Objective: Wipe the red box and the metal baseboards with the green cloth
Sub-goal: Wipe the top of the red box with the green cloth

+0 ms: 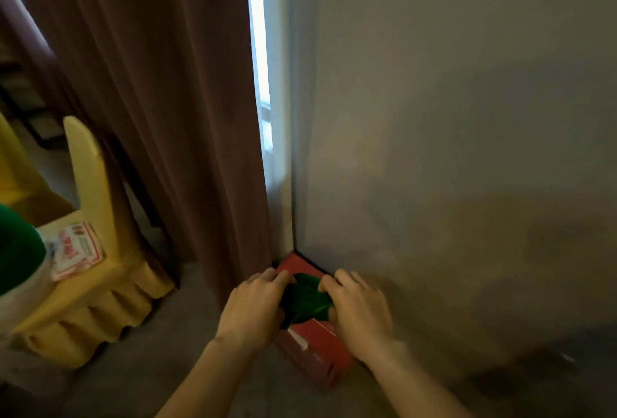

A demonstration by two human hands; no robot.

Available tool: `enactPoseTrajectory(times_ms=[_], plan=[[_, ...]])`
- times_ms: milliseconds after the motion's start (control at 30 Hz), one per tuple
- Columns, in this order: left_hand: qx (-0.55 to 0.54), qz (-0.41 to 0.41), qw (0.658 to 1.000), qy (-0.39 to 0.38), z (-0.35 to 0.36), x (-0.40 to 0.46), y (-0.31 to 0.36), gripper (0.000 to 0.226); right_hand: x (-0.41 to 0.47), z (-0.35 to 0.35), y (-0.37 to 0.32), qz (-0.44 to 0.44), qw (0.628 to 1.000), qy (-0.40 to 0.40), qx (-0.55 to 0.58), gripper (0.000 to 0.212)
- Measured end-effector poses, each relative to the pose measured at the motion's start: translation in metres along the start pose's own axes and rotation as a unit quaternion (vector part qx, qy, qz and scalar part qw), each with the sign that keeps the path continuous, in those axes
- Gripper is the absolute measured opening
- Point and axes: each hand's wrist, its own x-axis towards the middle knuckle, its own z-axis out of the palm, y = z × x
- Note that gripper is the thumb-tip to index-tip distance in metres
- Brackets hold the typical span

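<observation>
In the wall corner beside the curtain, left hand and right hand both clamp the green cloth, bunching it on the red box to wipe it.

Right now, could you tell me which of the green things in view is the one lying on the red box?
The green cloth, bunched between both hands atop the red box; the other green object sits far left.

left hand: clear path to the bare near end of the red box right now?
Probably yes. The left hand already rests on the green cloth atop the red box; the near end lies uncovered just below it, nothing between.
</observation>
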Motion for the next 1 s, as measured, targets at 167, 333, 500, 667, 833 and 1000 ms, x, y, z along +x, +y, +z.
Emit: enactPoseTrajectory(times_ms=[167,333,500,667,833,1000], plan=[[0.006,0.040,0.998,0.052,-0.050,-0.053,0.019,0.050,-0.047,-0.054,-0.039,0.002,0.998,0.049,-0.027,0.034],[-0.001,0.068,0.994,0.088,-0.077,-0.086,0.037,0.049,-0.084,-0.094,-0.060,0.011,0.996,0.074,-0.046,0.034],[-0.001,0.103,0.989,0.106,-0.102,-0.111,0.066,0.049,-0.123,-0.134,-0.068,0.030,0.992,0.095,-0.080,0.035],[0.004,0.136,0.984,0.116,-0.119,-0.118,0.102,0.050,-0.153,-0.167,-0.057,0.052,0.987,0.117,-0.093,0.033],[0.022,0.162,0.979,0.119,-0.126,-0.114,0.149,0.050,-0.183,-0.194,-0.032,0.077,0.983,0.126,-0.105,0.034],[0.028,0.192,0.975,0.111,-0.118,-0.112,0.211,0.051,-0.224,-0.217,0.013,0.107,0.978,0.134,-0.122,0.037]])
